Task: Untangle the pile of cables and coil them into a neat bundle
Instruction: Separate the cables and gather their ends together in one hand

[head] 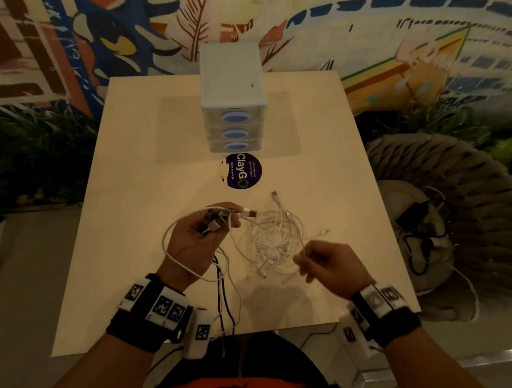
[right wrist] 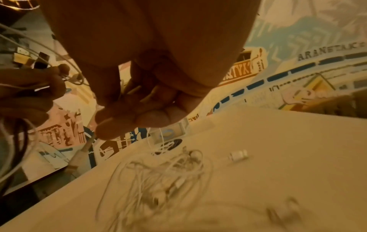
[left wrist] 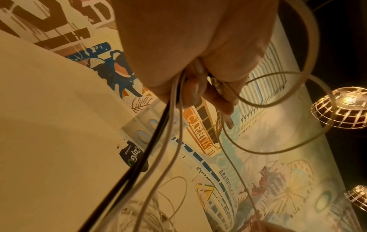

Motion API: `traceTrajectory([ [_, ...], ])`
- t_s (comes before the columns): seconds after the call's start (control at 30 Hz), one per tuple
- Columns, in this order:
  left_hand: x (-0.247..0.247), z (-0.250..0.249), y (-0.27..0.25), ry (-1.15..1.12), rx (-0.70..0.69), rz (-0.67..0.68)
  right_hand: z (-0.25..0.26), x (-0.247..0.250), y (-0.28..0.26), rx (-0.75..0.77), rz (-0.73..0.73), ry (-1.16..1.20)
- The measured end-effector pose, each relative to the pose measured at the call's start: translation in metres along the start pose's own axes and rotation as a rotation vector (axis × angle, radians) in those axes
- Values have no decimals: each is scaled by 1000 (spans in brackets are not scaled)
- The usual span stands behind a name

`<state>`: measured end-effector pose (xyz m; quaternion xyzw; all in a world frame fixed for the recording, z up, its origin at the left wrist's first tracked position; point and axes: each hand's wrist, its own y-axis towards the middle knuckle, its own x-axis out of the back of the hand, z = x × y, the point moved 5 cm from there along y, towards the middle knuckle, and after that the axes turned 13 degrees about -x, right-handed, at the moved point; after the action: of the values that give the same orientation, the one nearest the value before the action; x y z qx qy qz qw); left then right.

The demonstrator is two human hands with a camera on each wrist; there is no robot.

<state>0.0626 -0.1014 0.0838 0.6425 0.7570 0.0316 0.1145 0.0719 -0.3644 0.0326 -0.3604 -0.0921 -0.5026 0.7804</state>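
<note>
both hands on cables above the tangle

we see the left hand [head: 193, 239] raised over the table [head: 141, 214], fingers curled round a bunch of cable ends: several plugs [head: 221, 218] stick out past the fingertips toward the pile. from that fist a white loop [head: 167, 241] swings out to the left and back under the wrist, and black cables [head: 223, 302] with more white ones hang down past the near table edge. in the left wrist view the same strands run out of the closed fist [left wrist: 188, 62], one usb plug [left wrist: 229, 122] dangling free.

the right hand [head: 331, 268] hovers just right of the pile, thumb and fingertips pinched on a thin white cable [head: 304, 247] that leads into the heap. the right wrist view shows the fingers [right wrist: 151, 116] bunched together on that strand.

the tangle [head: 271, 238] of white cables lies on the table between the two hands, uncoiled, with loose plugs poking out at its far and right sides.

behind it sit a round sticker [head: 242, 171] and a small drawer unit [head: 232, 99].
</note>
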Motion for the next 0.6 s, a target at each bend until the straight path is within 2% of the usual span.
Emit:
traceTrajectory([
  [0.13, -5, -5, -5, -12, 2, 135, -35, -17, -35, -76, 45, 86],
  [0.27, -16, -15, -14, 144, -95, 504, -53, -26, -62, -112, 53, 42],
  [0.3, -18, -17, -15, 155, -101, 561, -55, -26, -65, -128, 37, 41],
  [0.47, -23, -25, -15, 166, -92, 691, -49, -16, -72, -143, -66, -28],
  [0.6, -25, -24, -16, 135, -54, 748, -4, 3, -78, 67, -255, -59],
])
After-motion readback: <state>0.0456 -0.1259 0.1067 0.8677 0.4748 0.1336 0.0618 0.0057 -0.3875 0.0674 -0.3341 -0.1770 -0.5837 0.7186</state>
